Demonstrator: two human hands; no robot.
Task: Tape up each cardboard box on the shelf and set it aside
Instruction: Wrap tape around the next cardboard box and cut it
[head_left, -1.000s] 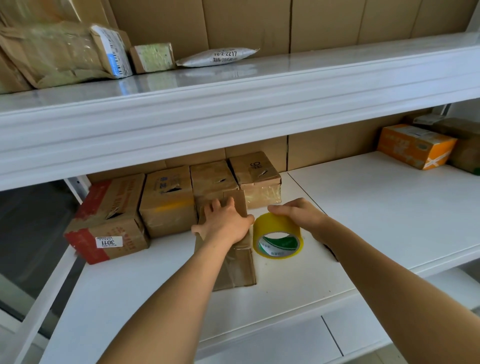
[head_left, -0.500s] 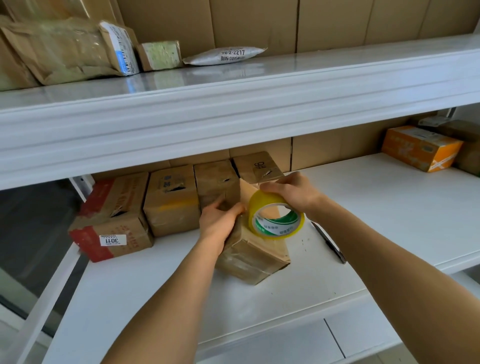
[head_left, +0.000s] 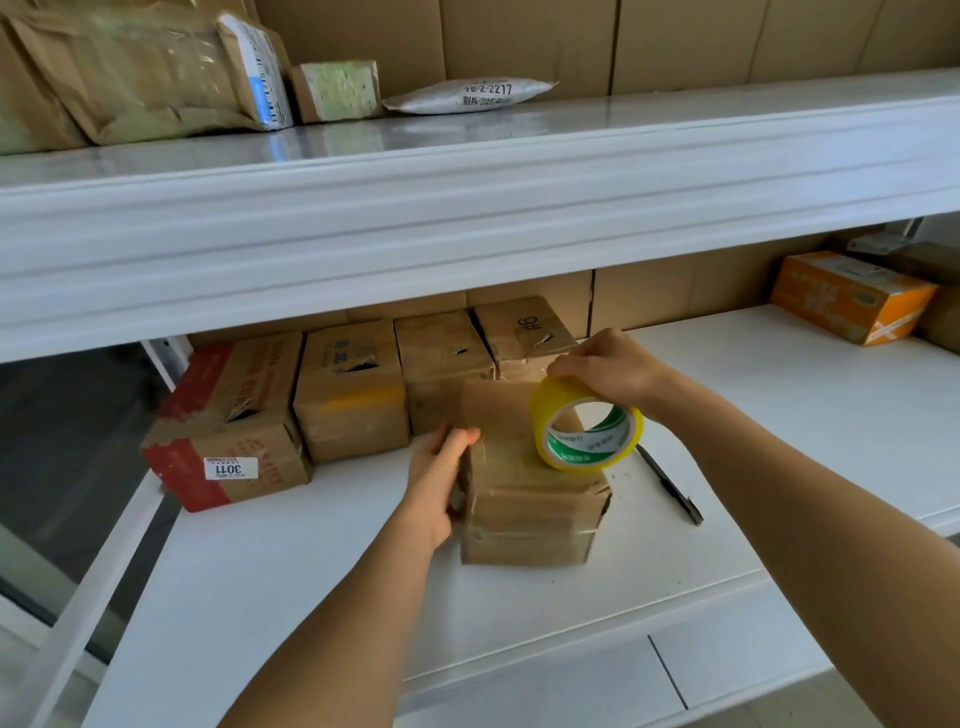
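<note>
1. Since half a second ago, the box (head_left: 524, 483) has been turned square to the shelf edge and the tape roll (head_left: 586, 426) has come down onto its top; a second ago the roll lay flat on the shelf (head_left: 311, 587) beside the box.
2. Nearest, the box stands on the shelf, its front face toward the camera.
3. Left of the box, the left hand (head_left: 439, 486) grips its left side, thumb up on the top edge.
4. On the box's top right, the roll stands on edge, tilted, with the right hand (head_left: 605, 366) curled over its upper rim.
5. Right of the box, a pen (head_left: 670, 486) lies on the shelf.
6. Behind the box, four boxes (head_left: 353, 389) stand in a row against the back wall.
7. Far right of the box sits an orange box (head_left: 852, 296).
</note>
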